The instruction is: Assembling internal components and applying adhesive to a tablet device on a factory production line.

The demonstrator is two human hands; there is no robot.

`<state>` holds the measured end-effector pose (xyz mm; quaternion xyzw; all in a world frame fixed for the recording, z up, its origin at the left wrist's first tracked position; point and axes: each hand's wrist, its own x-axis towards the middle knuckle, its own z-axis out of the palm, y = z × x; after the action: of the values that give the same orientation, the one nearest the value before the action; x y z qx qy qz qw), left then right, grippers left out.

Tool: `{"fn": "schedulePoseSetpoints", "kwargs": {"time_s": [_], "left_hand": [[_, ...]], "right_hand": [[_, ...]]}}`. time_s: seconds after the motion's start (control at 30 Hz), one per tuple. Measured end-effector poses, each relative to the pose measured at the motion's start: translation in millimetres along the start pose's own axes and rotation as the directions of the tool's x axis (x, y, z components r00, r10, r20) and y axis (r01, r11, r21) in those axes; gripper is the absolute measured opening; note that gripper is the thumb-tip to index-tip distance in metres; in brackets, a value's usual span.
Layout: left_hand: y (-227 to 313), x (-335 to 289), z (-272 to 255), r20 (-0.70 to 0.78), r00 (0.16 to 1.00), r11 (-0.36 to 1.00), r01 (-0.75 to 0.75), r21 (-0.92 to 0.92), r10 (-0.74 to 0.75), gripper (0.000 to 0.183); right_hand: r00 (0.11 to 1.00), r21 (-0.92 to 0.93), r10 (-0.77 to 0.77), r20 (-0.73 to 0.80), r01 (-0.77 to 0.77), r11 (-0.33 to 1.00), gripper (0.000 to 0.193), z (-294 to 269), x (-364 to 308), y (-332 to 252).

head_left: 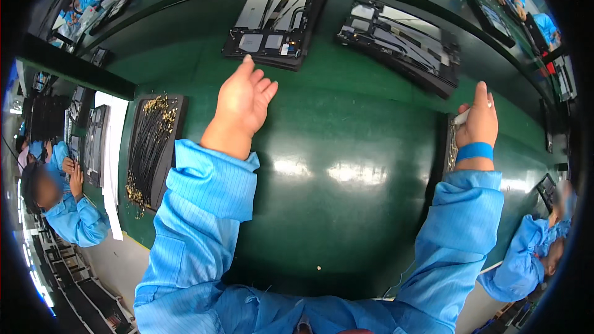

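Observation:
My left hand [246, 99] is open, palm turned up with its fingers loosely bent and apart. One fingertip reaches the near edge of an opened tablet-like device [278, 21], whose bare inside shows silver panels, dark strips and circuit parts. To the right, my right hand [479, 122] is closed around a white stick-like tool [463, 116], with a blue band on the wrist. It is over a narrow tray of small metallic parts [452, 142], which it partly hides. A second opened device [402, 43] lies at an angle between the hands, farther back.
A black tray [175, 142] of thin black cables with gold ends [151, 142] stands on the left of the green table [346, 222]. White paper [113, 154] lies beyond it. Co-workers in blue sit at the left [74, 219] and right [520, 260]. A dark raised ledge runs behind.

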<state>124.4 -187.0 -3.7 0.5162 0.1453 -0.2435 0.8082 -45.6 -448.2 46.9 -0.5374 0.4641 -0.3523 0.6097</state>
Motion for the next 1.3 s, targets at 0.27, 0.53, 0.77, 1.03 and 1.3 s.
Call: {"fn": "schedulePoseSetpoints", "kwargs": {"time_s": [0.27,0.53,0.77,1.03,1.3], "left_hand": [[26.3,47.6,1.7,-0.246,0.969,0.975,-0.086,-0.204,0.034,0.076],[27.9,61.3,0.7,-0.192,0.981,0.998,0.026,-0.064,-0.038,0.024],[67.7,8.7,-25.4,-0.113,0.859,0.847,-0.511,-0.147,0.499,0.018],[65.0,-135.9,-97.1,0.011,0.965,0.958,-0.262,0.113,0.263,0.031],[28.5,-134.8,-102.2,0.617,0.536,-0.298,-0.566,0.769,0.576,0.034]], "right_hand": [[0.806,-0.225,0.334,0.488,-0.254,0.941,0.041,12.7,-137.9,45.8],[0.539,-0.304,0.441,0.718,-0.328,0.894,0.036,0.6,-206.3,90.9],[0.543,-0.345,0.334,0.770,-0.086,0.935,0.040,2.7,-212.5,90.9],[0.152,-0.303,0.272,0.950,0.243,0.921,0.040,0.3,-238.0,74.9],[-0.122,-0.222,0.271,0.955,0.314,0.923,0.042,-17.6,-282.9,94.4]]}}
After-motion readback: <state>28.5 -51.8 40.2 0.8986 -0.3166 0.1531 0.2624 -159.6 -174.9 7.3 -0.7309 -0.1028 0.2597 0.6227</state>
